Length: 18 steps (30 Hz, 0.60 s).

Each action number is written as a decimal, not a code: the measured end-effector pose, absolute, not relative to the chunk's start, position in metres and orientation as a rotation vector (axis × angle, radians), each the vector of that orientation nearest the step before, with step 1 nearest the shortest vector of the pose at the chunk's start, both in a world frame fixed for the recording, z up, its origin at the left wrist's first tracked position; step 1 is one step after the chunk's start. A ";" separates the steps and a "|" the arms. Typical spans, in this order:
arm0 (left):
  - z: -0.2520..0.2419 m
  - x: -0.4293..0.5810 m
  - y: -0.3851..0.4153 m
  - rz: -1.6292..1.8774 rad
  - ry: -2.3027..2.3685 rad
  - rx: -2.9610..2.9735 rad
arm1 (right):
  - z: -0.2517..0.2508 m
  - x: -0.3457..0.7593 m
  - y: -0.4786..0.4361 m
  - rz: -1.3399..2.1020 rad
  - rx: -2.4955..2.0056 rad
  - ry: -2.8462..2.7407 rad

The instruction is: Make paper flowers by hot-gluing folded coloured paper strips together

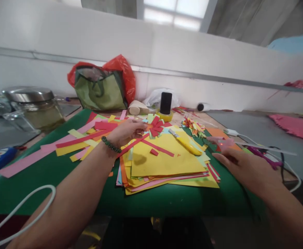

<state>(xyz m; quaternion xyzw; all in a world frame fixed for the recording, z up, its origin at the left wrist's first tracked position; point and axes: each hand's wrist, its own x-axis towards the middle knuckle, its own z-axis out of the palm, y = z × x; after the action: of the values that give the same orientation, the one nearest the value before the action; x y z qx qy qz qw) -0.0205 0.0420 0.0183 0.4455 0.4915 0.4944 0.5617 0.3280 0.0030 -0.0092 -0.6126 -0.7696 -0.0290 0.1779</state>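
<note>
My left hand, with a green bead bracelet on its wrist, pinches a paper flower with red petals over the left of the paper stack. At the right, my right hand is closed around what looks like a pinkish glue gun with a small red light. Its grip is mostly hidden, and a pale stick runs out behind it. Between my hands lies a stack of coloured paper sheets, yellow on top. A yellow utility knife and red paper strips rest on it.
Loose paper strips spread across the green mat. Behind stand a green bag, a phone on yellow tape, and a glass jar. A finished-looking paper flower and a white cable lie rightward.
</note>
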 end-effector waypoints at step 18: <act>0.013 -0.030 0.047 1.387 1.104 1.062 | -0.012 0.159 0.064 0.320 -0.927 -3.052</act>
<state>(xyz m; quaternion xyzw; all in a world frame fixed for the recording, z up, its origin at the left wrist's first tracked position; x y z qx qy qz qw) -0.0297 0.0468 0.0133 0.4414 0.4588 0.5764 0.5123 0.1594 0.0641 -0.0122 -0.2891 -0.9516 0.0999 -0.0318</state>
